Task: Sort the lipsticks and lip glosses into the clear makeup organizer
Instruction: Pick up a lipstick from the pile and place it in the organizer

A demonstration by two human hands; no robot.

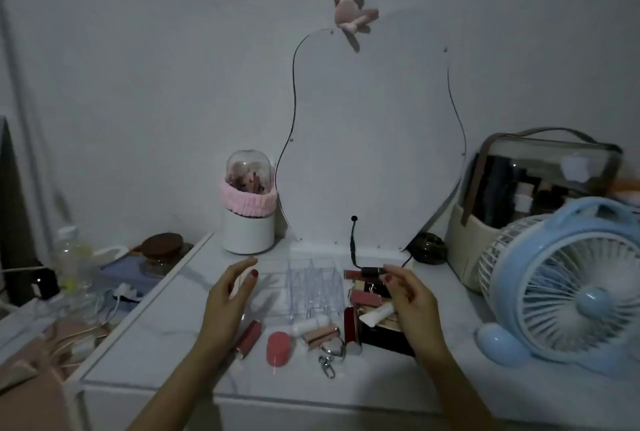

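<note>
The clear makeup organizer stands mid-table, its compartments looking empty. My right hand pinches a dark-capped lip gloss level, just right of the organizer's back corner. My left hand hovers open to the organizer's left, holding nothing. Loose items lie in front: a pink lip gloss tube, a pink oval case, a white tube, a rose-gold lipstick with a key clip, a red lipstick. A pile of further lipsticks sits under my right hand.
A light blue desk fan stands at the right. Behind it is a clear cosmetic bag. A curved mirror leans on the wall, with a white brush holder to its left. Clutter and cables lie off the table's left edge.
</note>
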